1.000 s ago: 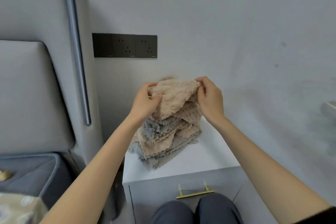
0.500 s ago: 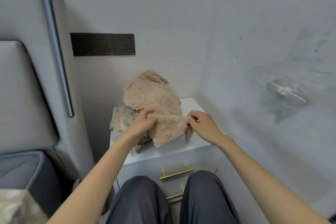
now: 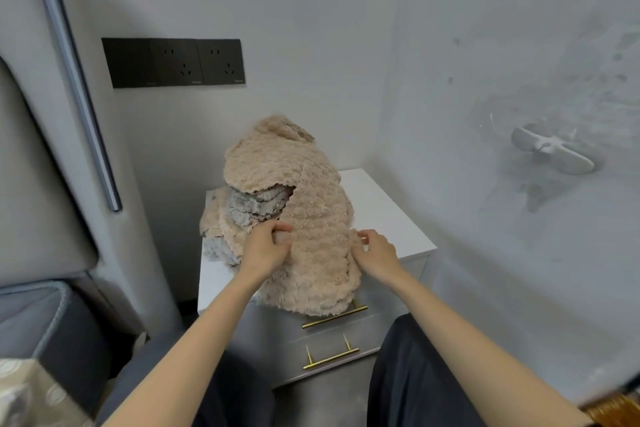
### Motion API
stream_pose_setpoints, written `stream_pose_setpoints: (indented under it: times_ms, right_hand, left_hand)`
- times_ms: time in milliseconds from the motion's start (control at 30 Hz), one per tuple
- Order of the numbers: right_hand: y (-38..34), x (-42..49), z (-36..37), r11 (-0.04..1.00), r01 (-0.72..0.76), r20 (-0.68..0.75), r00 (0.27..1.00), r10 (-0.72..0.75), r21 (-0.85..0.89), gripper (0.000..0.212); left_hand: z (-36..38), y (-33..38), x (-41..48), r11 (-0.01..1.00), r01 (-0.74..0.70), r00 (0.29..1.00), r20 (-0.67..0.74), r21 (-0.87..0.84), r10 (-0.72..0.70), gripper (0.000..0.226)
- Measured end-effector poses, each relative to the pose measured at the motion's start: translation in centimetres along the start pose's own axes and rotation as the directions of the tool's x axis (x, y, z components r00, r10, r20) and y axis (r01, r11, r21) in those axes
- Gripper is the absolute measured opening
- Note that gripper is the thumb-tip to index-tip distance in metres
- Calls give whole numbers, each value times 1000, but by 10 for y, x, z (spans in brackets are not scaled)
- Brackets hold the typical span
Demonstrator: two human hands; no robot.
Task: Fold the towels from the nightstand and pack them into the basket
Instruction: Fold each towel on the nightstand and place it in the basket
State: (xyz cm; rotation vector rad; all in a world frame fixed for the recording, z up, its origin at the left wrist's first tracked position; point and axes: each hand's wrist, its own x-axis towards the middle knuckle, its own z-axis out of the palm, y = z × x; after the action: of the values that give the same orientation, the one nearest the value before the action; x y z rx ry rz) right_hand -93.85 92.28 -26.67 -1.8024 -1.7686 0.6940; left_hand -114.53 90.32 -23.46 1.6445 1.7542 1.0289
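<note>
Beige towel (image 3: 313,204): pinched at both side edges, about 2/3 of the way down its length. Left grip (image 3: 266,250) has fingers curled into the left edge, with a fold bunched under the thumb. Right grip (image 3: 375,251) nips the right edge between thumb and fingertips. Both are closed on cloth, level with each other, a towel's width apart.

- Feel, judged: plush, light, wholly limp. It will sag between the 2 grips and keep no shape. Fleecy pile looks likely to cling to the cloth beneath rather than slide.
- Best hold, judged: the 2 corners of 1 short hem, so it hangs flat for folding. The present mid-edge pinches leave both ends loose.
- Lie: long axis runs away from the person. Far end peaks on top of the heap, and the near hem droops over the front edge, covering part of the upper drawer handle (image 3: 341,315).
- Beneath: a rumpled heap of grey towels (image 3: 254,206) and more beige ones, on the left half of the nightstand worktop (image 3: 388,218).
- Basket: not clearly in view.
</note>
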Motion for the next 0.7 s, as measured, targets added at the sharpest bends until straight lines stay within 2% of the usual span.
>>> stream_pose_setpoints:
  times_ms: [67, 200, 233, 300, 367, 467, 533, 633, 700]
  right_hand:
    - [-1, 9, 6, 999, -34, -21, 999, 34, -23, 48]
    - [-6, 18, 8, 984, -128, 24, 992, 126, 126, 58]
    - [-7, 21, 6, 982, -145, 48, 989, 140, 123, 53]
    - [-7, 26, 0, 973, -174, 88, 983, 162, 153, 25]
    - [-7, 27, -10, 960, -206, 128, 975, 183, 188, 33]
    - [-1, 25, -25, 947, -229, 169, 966, 194, 224, 19]
    - [6, 22, -34, 912, -219, 120, 975, 188, 346, 20]
    - [15, 20, -49, 790, -150, -88, 964, 250, 595, 20]
    - [25, 19, -60, 775, -49, -268, 923, 276, 629, 18]
  left_hand:
    - [4, -4, 5, 999, -18, 1000, 6, 33, 18, 30]
    - [11, -15, 14, 1000, -1, 1000, 0, -8, 1, 38]
    - [11, -16, 15, 1000, 4, 1000, -7, -31, -4, 43]
    - [15, -19, 17, 998, -12, 1000, -13, -63, 11, 52]
    - [18, -20, 18, 997, -32, 999, 12, -66, 33, 55]
    - [25, -19, 23, 999, -21, 993, 117, -40, 25, 42]
    - [30, -16, 25, 996, -38, 984, 169, -79, 51, 21]
    - [35, -11, 28, 986, -91, 976, 184, -143, 116, 27]
    - [36, -7, 31, 973, -150, 977, 128, -173, 174, 29]
